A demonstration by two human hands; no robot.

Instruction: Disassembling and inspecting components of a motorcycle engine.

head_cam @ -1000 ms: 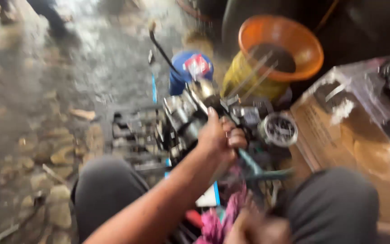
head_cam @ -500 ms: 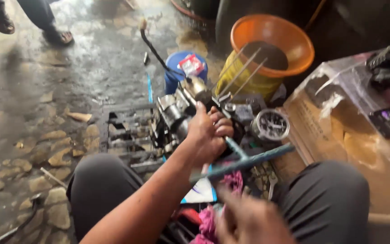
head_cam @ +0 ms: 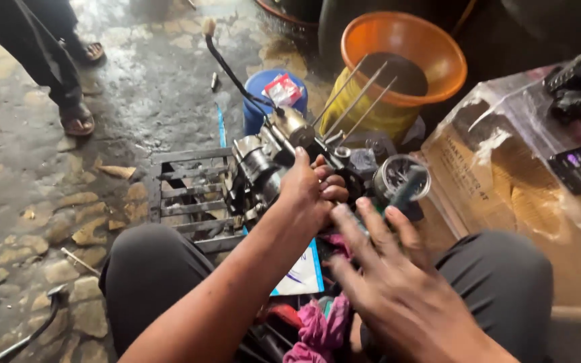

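Between the knees, on the wet stone floor [head_cam: 28, 202]: left hand [head_cam: 311, 191] is closed over the top of a small engine [head_cam: 263, 168], fingers curled on its casing, bracing it. Engine sits at the right edge of a metal grate [head_cam: 183, 195] set in the floor.

Right hand [head_cam: 391, 282] is spread open, fingers splayed, just right of the left one. A blue-grey T-handle wrench [head_cam: 408, 188] stands past its fingertips; can't tell if they're touching it. It isn't gripped.

Step, as I read it: steadying the engine while the wrench gets set on a fastener. Next move would need the right hand to close on the handle and keep the shaft square to the bolt, left hand holding firm so the engine doesn't roll on the grate.

Containers:
- orange funnel [head_cam: 405, 57] sitting in a yellow can [head_cam: 364, 111], beyond the engine; dark inside, looks like oil. Thin metal rods [head_cam: 361, 87] cross in front of it.
- blue tub [head_cam: 263, 101] left of the can, small red-and-white packet [head_cam: 282, 89] on top.
- cardboard box [head_cam: 499, 175] under clear plastic at right, black parts on top.

Pink rag [head_cam: 321, 323] near the bottom edge. Another person's sandalled feet [head_cam: 75, 117] stand at the far left.
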